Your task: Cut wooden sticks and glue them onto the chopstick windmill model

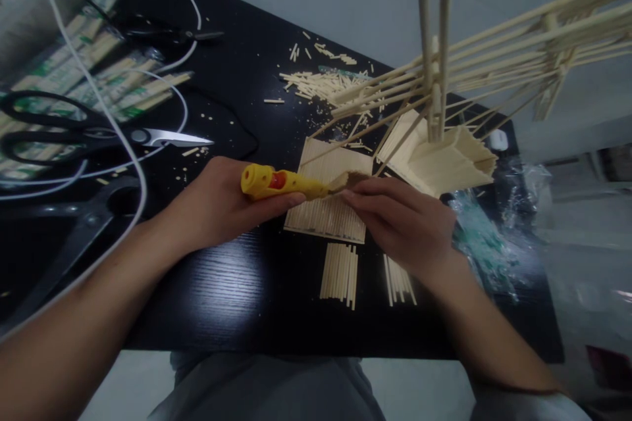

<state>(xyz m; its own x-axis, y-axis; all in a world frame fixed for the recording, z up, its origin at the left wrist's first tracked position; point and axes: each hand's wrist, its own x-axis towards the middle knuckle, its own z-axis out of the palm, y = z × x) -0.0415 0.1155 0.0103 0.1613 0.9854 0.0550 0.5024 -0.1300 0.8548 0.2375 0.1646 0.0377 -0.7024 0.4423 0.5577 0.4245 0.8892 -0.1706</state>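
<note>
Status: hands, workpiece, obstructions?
Left hand gripping yellow tool. Right hand holding small wooden piece at its front end. Stick frame juts over flat panel.

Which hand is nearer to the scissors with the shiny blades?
Left. The left hand, holding the yellow tool, is just below the tip of the scissors in the picture; the right hand is farther right, beyond the yellow tool.
</note>
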